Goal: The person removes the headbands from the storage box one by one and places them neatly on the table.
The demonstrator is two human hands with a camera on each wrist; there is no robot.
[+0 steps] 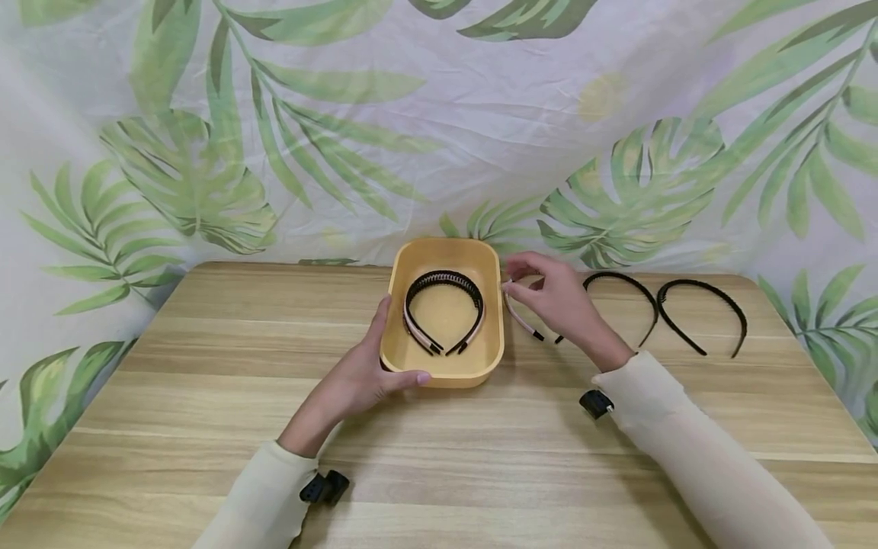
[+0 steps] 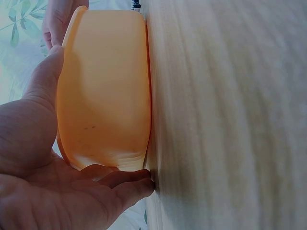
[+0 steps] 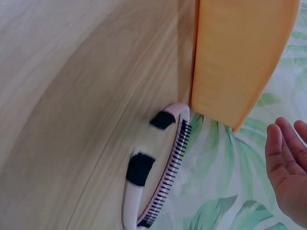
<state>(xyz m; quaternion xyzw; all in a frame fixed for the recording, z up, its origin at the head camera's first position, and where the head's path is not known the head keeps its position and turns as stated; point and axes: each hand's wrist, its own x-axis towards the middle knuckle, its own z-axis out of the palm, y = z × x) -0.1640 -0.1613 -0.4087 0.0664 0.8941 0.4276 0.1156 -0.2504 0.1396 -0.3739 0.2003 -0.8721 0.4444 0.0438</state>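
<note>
A yellow plastic box [image 1: 442,381] stands on the table, with my left hand [image 1: 360,374] gripping its near left corner. The left wrist view shows the thumb at the rim of the box [image 2: 105,86] and the fingers along another side. Inside lie stacked headbands [image 1: 444,279], a black toothed one on top and pink showing beneath. Just right of the box, my right hand [image 1: 552,293] hovers with loosely bent fingers and holds nothing. Below it, a pink headband [image 3: 168,184] with black tips and dark teeth lies on the table, partly hidden by the hand in the head view.
Two black headbands, one nearer [image 1: 626,279] and one farther right [image 1: 703,285], lie in a row on the wooden table [image 1: 480,473]. Behind the table hangs a leaf-printed cloth [image 1: 411,152], close to the far side of the box.
</note>
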